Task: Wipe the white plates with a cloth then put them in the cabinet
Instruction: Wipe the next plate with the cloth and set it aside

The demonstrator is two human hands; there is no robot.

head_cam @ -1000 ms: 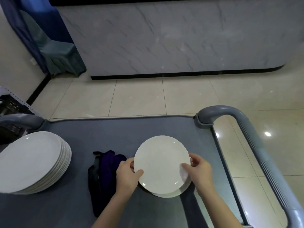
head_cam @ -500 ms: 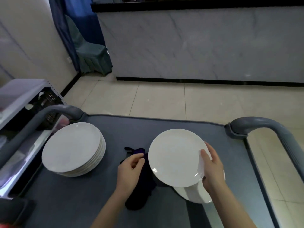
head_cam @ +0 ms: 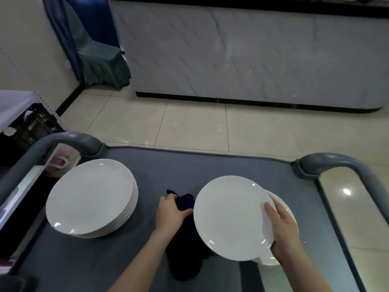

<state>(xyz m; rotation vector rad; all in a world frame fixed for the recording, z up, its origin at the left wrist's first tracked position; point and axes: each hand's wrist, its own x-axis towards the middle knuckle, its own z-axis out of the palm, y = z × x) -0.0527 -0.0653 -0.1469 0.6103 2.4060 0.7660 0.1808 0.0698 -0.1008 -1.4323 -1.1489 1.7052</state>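
Head view: glossy round plate, dark cloth

Grey cart top, with a raised rim and a curved handle at each far corner, carrying plates and a cloth.
A stack of white plates sits at its left side, close to the left handle. A dark cloth lies crumpled near the middle, well apart from the stack. At the right a lower plate rests on the surface, mostly hidden beneath a held plate above it. Bare grey surface runs across the far half up to the right handle.
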